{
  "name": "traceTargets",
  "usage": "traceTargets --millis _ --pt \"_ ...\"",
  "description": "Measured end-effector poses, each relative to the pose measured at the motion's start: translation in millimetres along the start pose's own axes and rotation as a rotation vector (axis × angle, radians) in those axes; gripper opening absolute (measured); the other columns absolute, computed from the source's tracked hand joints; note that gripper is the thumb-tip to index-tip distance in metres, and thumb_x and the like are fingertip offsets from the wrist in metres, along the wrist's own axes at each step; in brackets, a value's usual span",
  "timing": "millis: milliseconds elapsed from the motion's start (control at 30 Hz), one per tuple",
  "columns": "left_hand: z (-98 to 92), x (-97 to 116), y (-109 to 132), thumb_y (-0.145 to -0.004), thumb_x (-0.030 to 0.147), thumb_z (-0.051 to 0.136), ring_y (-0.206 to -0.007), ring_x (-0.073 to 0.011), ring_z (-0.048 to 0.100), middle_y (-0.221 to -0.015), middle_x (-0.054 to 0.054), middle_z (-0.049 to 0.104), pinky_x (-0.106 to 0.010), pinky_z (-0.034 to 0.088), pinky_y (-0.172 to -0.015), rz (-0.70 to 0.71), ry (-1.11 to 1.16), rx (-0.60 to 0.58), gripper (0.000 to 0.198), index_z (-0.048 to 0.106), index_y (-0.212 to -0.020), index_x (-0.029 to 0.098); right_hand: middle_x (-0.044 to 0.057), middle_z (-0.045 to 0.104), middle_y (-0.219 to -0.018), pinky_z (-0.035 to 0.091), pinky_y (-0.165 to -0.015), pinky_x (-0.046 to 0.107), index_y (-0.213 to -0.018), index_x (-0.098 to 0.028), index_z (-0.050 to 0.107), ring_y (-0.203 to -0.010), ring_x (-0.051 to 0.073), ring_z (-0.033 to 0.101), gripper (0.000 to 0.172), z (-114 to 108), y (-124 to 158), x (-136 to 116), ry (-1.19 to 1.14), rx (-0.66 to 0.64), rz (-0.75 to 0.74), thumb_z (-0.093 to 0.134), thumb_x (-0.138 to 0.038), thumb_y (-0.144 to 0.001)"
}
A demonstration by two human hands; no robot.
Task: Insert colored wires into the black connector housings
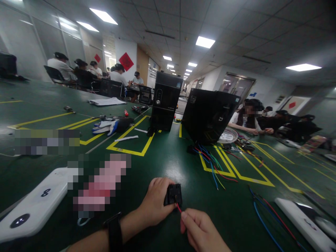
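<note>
Near the front centre of the green table, my left hand (pixel 157 201) is closed around a small black plastic part (pixel 174 194), holding it by its left side and lower edge. My right hand (pixel 201 229) is just to the right and nearer to me, pinching a short red wire (pixel 179 208) between thumb and fingers. The wire's far end meets the lower face of the black part; whether it is inside an opening is too small to tell. A black band is on my left wrist.
Two black boxes, one upright (pixel 166 101) and one wider (pixel 210 117), stand beyond my hands. Coloured wires (pixel 214 164) lie at centre right, blue and red ones (pixel 270 217) at right. White devices (pixel 39 203) flank both sides. A person (pixel 249 117) sits opposite.
</note>
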State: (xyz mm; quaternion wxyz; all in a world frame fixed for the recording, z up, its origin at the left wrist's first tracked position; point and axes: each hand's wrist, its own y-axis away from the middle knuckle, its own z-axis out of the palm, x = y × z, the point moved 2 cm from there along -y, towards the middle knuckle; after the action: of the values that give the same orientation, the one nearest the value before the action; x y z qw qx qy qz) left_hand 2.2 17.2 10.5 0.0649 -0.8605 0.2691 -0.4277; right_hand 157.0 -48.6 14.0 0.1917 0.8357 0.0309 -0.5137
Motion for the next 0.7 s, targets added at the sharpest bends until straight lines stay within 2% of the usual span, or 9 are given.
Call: traceTargets --millis 67,133,333,467,567,700 --pt "0.1 -0.3 -0.1 -0.067 0.023 0.069 -0.095 -0.0250 0.050 -0.098 -0.002 0.058 -0.039 0.034 -0.087 -0.006 -0.001 -0.004 0.036 0.052 -0.099 0.023 -0.011 0.029 -0.037 0.021 -0.037 0.018 -0.073 -0.017 0.055 -0.032 0.007 0.025 0.060 4.0 -1.1 1.2 -0.102 -0.015 0.004 0.030 -0.071 -0.081" --pt "-0.1 -0.4 0.1 -0.067 0.023 0.069 -0.095 -0.0252 0.050 -0.098 -0.002 0.058 -0.039 0.034 -0.087 -0.016 -0.001 -0.006 0.036 0.052 -0.099 0.023 -0.010 0.030 -0.037 0.021 -0.038 0.018 -0.071 -0.017 0.055 -0.033 0.007 0.027 0.059 4.3 -1.5 0.7 -0.066 0.005 -0.028 0.030 -0.070 -0.082" --pt "-2.2 0.8 1.3 -0.065 0.021 0.069 -0.095 -0.0248 0.050 -0.098 -0.002 0.057 -0.038 0.035 -0.086 -0.032 0.007 -0.012 0.037 0.052 -0.099 0.023 0.000 0.056 -0.056 0.029 -0.051 0.021 -0.063 -0.016 0.063 -0.053 0.010 0.049 0.046 -6.6 2.0 -4.1 0.449 0.074 -0.141 0.036 -0.042 -0.090" --pt "-3.1 1.9 0.9 -0.065 0.019 0.067 -0.095 -0.0246 0.050 -0.097 -0.002 0.058 -0.038 0.034 -0.087 -0.030 0.013 -0.013 0.037 0.052 -0.099 0.024 0.000 0.060 -0.059 0.030 -0.053 0.021 -0.067 -0.018 0.067 -0.055 0.011 0.052 0.042 -9.9 3.3 -2.6 0.560 0.048 -0.107 0.036 -0.035 -0.090" --pt "-3.2 2.0 0.2 -0.065 0.019 0.067 -0.095 -0.0248 0.050 -0.098 -0.002 0.058 -0.039 0.034 -0.087 -0.026 0.019 -0.015 0.037 0.052 -0.099 0.024 -0.001 0.053 -0.053 0.028 -0.050 0.021 -0.065 -0.017 0.066 -0.050 0.010 0.046 0.045 -8.0 2.8 -3.9 0.450 0.038 -0.132 0.037 -0.041 -0.090" --pt "-2.8 2.1 0.5 -0.067 0.022 0.068 -0.096 -0.0254 0.050 -0.099 -0.002 0.058 -0.041 0.034 -0.088 -0.021 0.016 -0.019 0.037 0.052 -0.100 0.024 -0.008 0.032 -0.042 0.022 -0.041 0.019 -0.068 -0.016 0.058 -0.038 0.008 0.030 0.056 -2.9 2.3 -5.4 0.064 0.032 -0.070 0.034 -0.063 -0.086"
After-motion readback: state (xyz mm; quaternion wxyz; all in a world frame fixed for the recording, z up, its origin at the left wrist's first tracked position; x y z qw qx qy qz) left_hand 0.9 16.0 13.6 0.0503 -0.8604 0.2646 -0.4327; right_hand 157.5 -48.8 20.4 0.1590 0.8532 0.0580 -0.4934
